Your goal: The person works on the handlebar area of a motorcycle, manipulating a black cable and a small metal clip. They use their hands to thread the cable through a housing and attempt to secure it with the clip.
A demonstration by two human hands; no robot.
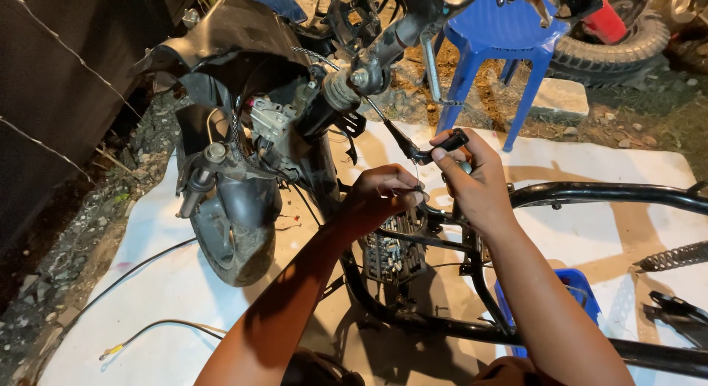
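Two bare hands meet over the stripped frame of a small motorcycle. The right hand (476,181) is closed around a short black lever (442,145), thumb on top and fingers wrapped beneath, so only the lever's curved, glossy end shows above the knuckles. Its long axis runs up and to the right, with the lower end toward the left hand. The left hand (382,196) is pinched narrow, fingertips pressed together on a thin steel cable (383,120) just below the lever. That cable is one slender, stiff line rising up-left from the pinch to the steering head (352,80), a dull grey metal knuckle with a ribbed rubber boot beside it.

Directly under both hands lies a finned, dusty engine block (392,252), dark and ridged. Black tubular frame rails (605,193) bend away to the right of the grip and loop below the forearms, smooth and round in section. Left of the grip stands one front wheel (234,238) under a black plastic fender (228,32), with a braided hose hanging across it. A pale ground sheet (169,283) lies beneath everything, carrying two loose black wires further left. Above and behind the right hand stands one blue plastic stool (501,39); below the right forearm is a blue plastic tub (582,290).
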